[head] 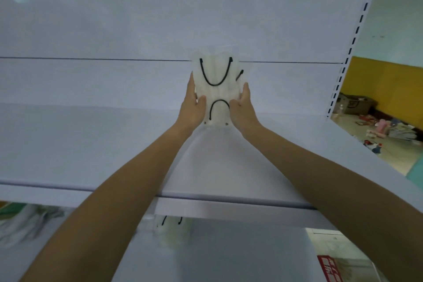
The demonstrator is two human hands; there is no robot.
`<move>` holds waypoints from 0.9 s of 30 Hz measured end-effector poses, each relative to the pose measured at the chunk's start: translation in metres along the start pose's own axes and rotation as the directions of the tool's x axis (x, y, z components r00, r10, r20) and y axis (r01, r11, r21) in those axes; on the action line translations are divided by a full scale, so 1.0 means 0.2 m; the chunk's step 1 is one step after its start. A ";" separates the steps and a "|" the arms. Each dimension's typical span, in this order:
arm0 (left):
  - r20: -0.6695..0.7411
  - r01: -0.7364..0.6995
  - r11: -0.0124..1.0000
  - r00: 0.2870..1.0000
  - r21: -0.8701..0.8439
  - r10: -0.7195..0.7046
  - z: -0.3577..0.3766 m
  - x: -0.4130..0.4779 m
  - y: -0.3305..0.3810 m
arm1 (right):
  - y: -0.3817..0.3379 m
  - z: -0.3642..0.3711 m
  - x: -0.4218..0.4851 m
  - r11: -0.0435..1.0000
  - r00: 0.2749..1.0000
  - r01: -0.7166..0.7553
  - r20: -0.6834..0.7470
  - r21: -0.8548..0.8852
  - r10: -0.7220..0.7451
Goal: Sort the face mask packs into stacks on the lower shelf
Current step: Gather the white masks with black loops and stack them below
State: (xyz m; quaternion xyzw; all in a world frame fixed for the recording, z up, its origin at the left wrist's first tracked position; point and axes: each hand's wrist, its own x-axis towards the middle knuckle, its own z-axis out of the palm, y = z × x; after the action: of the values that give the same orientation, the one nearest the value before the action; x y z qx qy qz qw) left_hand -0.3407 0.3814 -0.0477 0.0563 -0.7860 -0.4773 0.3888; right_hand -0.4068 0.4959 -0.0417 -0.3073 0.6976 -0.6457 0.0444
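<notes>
Under the left end of the white metal shelf board (68,144) lay a blurred heap of pale and green packs (25,224), unsorted as far as could be judged. Above the middle of that board, towards its back, the left hand (192,107) gripped the left edge of a clear plastic pack of white face masks (215,84) with black ear loops, thumb on the front, fingers along the side. The pack stood upright; whether its lower edge touched the board could not be told. The right hand (243,105) gripped the pack's right edge in the same way. Under the board's middle, a second such pack (170,229) rested on the grey lower shelf (229,252), perhaps the start of a stack. By this evidence sorting was at an early stage: the held pack was at the upper level and had yet to go down. Beyond the board's right end, scattered goods (384,128) littered the floor.
</notes>
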 end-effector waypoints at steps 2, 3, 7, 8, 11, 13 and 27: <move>-0.030 -0.020 1.000 0.999 0.019 0.021 -0.01 0.00 0.02 | -0.03 0.00 0.00 0.999 1.000 0.024 -0.007 0.031 -0.024; -0.050 -0.010 1.000 0.999 0.026 0.011 -0.03 0.00 0.04 | -0.05 0.00 0.00 0.999 1.000 0.030 -0.009 0.032 -0.029; 0.009 0.029 0.994 1.000 0.104 -0.030 -0.07 -0.05 0.05 | -0.05 0.03 -0.06 1.000 1.000 0.014 -0.001 0.002 -0.014; 0.020 0.013 0.992 1.000 0.122 -0.016 -0.09 -0.07 0.06 | -0.05 0.04 -0.08 0.999 1.000 0.031 -0.002 -0.015 -0.031; 0.004 -0.081 0.980 0.997 0.182 0.082 -0.19 -0.10 0.17 | -0.15 0.06 -0.15 0.988 0.990 0.140 -0.005 -0.061 -0.141; -0.014 -0.141 0.972 0.989 0.191 0.146 -0.32 -0.15 0.27 | -0.25 0.09 -0.21 0.975 0.977 0.212 -0.015 -0.063 -0.214; -0.145 -0.057 0.994 0.987 0.098 0.071 -1.33 -1.46 0.21 | -0.29 0.95 -1.40 0.977 0.981 0.080 0.160 0.196 -0.113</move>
State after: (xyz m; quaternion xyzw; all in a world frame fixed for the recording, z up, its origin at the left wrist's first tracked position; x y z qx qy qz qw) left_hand 0.0504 0.3497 -0.1116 0.0844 -0.7777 -0.4216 0.4585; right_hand -0.0725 0.4676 -0.1117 -0.3893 0.6110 -0.6818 0.1013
